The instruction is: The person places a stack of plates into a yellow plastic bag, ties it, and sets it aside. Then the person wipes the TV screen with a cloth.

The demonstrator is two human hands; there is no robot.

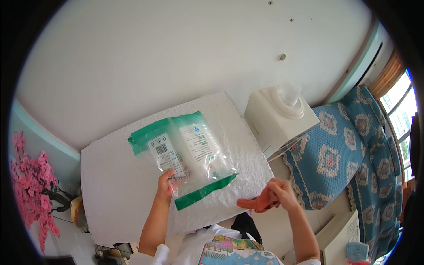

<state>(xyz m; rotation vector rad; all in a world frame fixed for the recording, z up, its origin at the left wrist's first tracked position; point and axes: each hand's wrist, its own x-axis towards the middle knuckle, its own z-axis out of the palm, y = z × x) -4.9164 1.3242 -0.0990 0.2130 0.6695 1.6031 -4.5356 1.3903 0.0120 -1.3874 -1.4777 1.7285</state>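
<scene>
My left hand (166, 185) grips the near left corner of a clear plastic package (198, 172), thumb on top. Green bands run along the package's far and near ends. Through the film shows a stack of clear ridged pieces, perhaps disposable cups. Printed labels and a barcode face up. My right hand (281, 193) is closed around an orange-red object (260, 202) at the table's right front corner, apart from the package. Its rounded end points left; my fingers cover part of it, and what it is I cannot tell.
A white lace tablecloth (116, 185) covers the table, against a white wall. Right of it stands a white water dispenser (278, 116), beside a blue floral sofa (328, 155). Pink artificial blossoms (36, 185) rise at left. A pale cabinet (338, 235) stands at lower right.
</scene>
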